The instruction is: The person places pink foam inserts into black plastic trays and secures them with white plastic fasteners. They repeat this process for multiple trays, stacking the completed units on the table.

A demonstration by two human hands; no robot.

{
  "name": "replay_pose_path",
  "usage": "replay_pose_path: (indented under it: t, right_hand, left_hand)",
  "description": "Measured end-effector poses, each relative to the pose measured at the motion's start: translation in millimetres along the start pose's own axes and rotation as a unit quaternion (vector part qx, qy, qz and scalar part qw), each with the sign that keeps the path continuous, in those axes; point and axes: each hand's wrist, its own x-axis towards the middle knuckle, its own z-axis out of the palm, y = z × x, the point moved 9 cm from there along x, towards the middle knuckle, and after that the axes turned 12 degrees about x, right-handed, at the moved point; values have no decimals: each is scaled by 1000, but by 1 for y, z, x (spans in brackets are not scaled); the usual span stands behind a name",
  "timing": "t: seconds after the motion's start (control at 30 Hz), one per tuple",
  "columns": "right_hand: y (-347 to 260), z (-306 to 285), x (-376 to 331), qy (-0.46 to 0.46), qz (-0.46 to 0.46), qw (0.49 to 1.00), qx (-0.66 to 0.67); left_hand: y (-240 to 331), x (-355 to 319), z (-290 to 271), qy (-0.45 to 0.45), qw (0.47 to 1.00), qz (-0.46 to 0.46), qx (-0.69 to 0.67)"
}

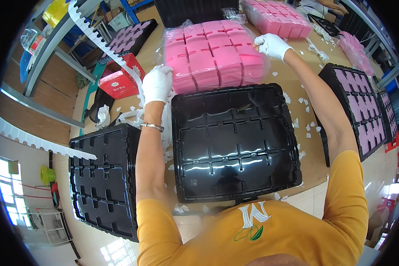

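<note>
My right hand [271, 45], in a white glove, rests with bent fingers on the far right edge of the pink foam stack [215, 55]; whether it pinches a sheet or only presses, I cannot tell. My left hand [157, 83], also gloved, lies curled at the stack's near left corner, touching the clear plastic wrap [173, 33] around the foam; its grip is likewise unclear. The stack sits on the brown table [308, 95], far from me and centred between my arms.

Just near of the stack lies an empty black compartment tray [232, 142], its far rim almost touching the foam. A second black tray [104, 181] lies to the left of my left forearm and overhangs the table's near left edge. To the right, beside my right arm, a black tray filled with pink pieces [361, 106] stands close to the elbow. A further wrapped pink stack [279, 17] lies far right. A red box [119, 80] and a white toothed strip [106, 46] stand left of my left hand. White scraps [303, 115] dot the bare table between the centre and right trays, the only open lane.
</note>
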Motion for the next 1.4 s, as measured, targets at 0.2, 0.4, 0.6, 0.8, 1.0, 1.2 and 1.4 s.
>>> replay_pose_path:
  t: [0.2,0.4,0.6,0.8,1.0,1.2,1.4]
  right_hand:
    - [-35,-15,-2,96,-48,992,70]
    - [-61,-18,14,156,-95,983,12]
    - [-48,-36,47,167,-67,968,176]
    - [-57,-51,44,164,-148,950,218]
    - [-68,-26,-26,168,-99,955,222]
    - [-67,-14,-32,172,-66,933,311]
    - [-80,-46,12,153,-154,913,346]
  left_hand:
    - [-1,-5,-28,126,992,0,-9]
    - [52,-28,-48,182,981,60,-8]
    - [72,-15,-42,160,986,46,1]
    - [40,2,-31,205,969,-21,136]
    - [14,-15,-39,221,966,-33,131]
    - [91,-27,-72,262,962,45,-66]
    - [103,17,-48,311,945,-14,103]
